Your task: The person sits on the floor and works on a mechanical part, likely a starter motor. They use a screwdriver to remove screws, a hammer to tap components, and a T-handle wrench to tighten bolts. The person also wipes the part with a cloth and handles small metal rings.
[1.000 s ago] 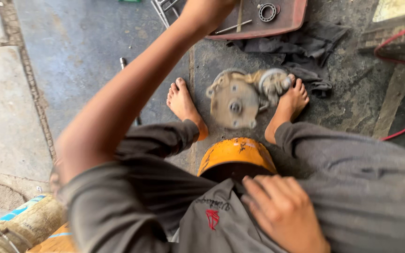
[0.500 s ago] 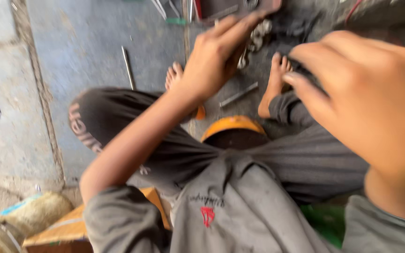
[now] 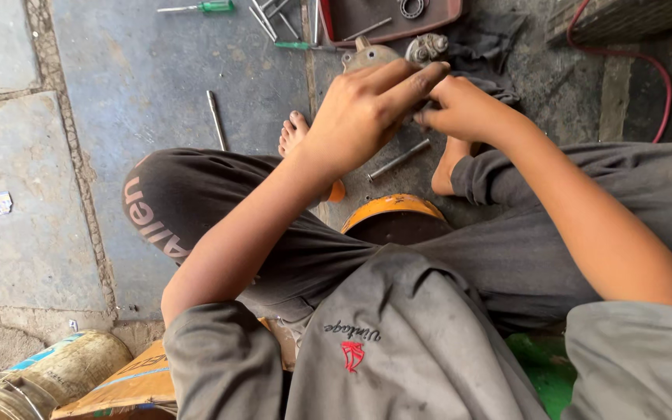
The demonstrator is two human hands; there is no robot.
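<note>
I sit on the floor with a grey round metal housing (image 3: 373, 54) between my bare feet. A toothed metal piece (image 3: 427, 47) shows at its right edge. My left hand (image 3: 367, 109) reaches forward and lies over the housing, fingers curled onto it. My right hand (image 3: 464, 109) comes in from the right, its fingertips bunched against my left hand's fingertips just over the housing. Whatever sits between those fingertips is hidden. A long bolt (image 3: 398, 159) lies on the floor under my hands. An orange round part (image 3: 389, 208) rests between my legs.
A red tray (image 3: 437, 15) with small parts lies at the top, next to a dark cloth (image 3: 495, 47). Screwdrivers (image 3: 204, 8) and a metal rod (image 3: 216, 120) lie on the concrete at left. A red hose (image 3: 651, 70) curves at right. A can (image 3: 17, 385) stands bottom left.
My left arm pulled back from the red tray to the housing. My right hand rose from my lap and moved forward to meet it. The view tilted.
</note>
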